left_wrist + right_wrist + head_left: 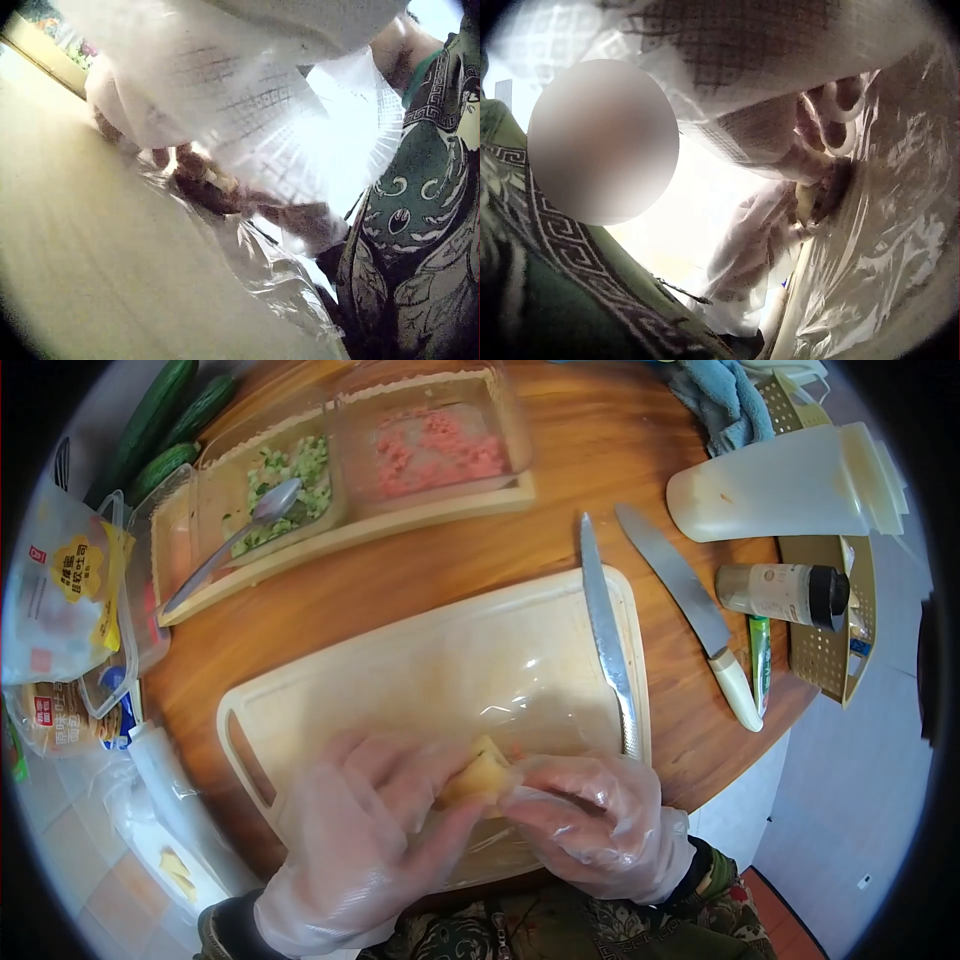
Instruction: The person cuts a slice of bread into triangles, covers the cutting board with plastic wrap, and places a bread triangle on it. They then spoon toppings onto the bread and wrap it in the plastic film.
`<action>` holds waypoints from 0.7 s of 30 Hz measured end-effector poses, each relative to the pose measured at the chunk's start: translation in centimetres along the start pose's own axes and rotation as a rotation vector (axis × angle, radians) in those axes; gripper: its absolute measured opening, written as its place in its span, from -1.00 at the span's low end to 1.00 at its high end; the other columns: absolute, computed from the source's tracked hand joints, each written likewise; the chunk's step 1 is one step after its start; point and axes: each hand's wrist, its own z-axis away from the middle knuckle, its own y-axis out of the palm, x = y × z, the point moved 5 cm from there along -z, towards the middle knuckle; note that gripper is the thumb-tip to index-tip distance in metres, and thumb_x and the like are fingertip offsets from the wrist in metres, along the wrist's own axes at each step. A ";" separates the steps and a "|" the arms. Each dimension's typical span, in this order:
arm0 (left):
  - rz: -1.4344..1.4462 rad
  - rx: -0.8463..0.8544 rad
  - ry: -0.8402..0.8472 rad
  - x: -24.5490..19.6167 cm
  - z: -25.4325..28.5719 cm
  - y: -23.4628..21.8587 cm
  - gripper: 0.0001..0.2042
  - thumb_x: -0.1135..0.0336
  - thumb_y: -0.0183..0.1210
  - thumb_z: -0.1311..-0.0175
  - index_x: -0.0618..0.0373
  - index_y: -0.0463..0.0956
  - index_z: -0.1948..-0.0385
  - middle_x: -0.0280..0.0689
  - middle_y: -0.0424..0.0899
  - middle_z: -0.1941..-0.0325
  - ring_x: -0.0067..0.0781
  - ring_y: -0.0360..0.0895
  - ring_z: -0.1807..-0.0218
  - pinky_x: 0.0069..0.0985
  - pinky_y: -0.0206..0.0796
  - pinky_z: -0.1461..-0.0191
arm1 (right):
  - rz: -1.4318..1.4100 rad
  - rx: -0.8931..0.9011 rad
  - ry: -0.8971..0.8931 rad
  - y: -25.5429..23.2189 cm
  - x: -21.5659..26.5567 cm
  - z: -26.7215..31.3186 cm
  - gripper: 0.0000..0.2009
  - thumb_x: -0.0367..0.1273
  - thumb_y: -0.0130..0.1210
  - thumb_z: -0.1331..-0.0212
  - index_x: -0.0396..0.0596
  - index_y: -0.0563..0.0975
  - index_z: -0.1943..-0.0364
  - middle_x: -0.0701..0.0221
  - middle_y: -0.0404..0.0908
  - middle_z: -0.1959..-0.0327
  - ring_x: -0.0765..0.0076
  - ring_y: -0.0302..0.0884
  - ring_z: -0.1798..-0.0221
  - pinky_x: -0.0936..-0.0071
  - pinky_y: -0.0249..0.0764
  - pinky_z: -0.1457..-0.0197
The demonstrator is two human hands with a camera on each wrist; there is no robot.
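Between my two gloved hands is a small pale-yellow, bread-like folded piece (480, 775), held low over the near part of the cutting board (400, 670). My left hand (365, 830) pinches its left side between thumb and fingers. My right hand (600, 820) pinches its right edge with curled fingers. Both hands wear clear plastic gloves. Clear plastic film (900, 247) lies wrinkled on the board beneath them. In the left wrist view the piece (221, 180) is mostly hidden by fingers. A long knife (602, 625) lies along the board's right side, its handle close to my right hand.
Behind the board, a wooden tray (400, 520) holds tubs of chopped green vegetable (305, 475) and pink crumbled food (440, 445), with a spoon (275, 500). Rightward are another knife (680, 575), a shaker jar (770, 592) and a squeeze bottle (770, 485). Bread bags (65, 590) stand left.
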 end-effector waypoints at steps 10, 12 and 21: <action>-0.045 -0.024 0.011 -0.1 0.1 0.2 -0.59 0.42 0.48 0.13 0.11 0.64 0.13 -0.20 0.59 0.16 -0.10 0.52 0.13 -0.22 0.38 0.08 | 0.026 -0.128 0.118 -2.8 -0.5 0.8 -0.61 -0.51 0.34 0.19 -0.07 0.70 0.13 0.39 0.64 0.24 0.27 0.59 0.46 0.39 0.48 0.45; -0.045 -0.021 -0.015 -0.1 0.1 0.2 -0.61 0.42 0.46 0.12 0.11 0.65 0.14 -0.21 0.60 0.17 -0.09 0.52 0.13 -0.23 0.38 0.08 | 0.109 -0.064 0.154 -3.5 -1.1 0.2 -0.59 -0.51 0.33 0.21 -0.07 0.69 0.11 0.40 0.64 0.26 0.26 0.58 0.47 0.39 0.47 0.45; -0.125 -0.070 -0.001 -0.2 0.3 0.2 -0.66 0.43 0.46 0.09 0.08 0.66 0.18 -0.21 0.60 0.19 -0.09 0.53 0.16 -0.24 0.40 0.13 | 0.393 0.174 -0.118 -2.5 -0.1 -2.7 -0.60 -0.48 0.28 0.25 -0.05 0.61 0.15 0.47 0.43 0.41 0.30 0.48 0.41 0.35 0.41 0.51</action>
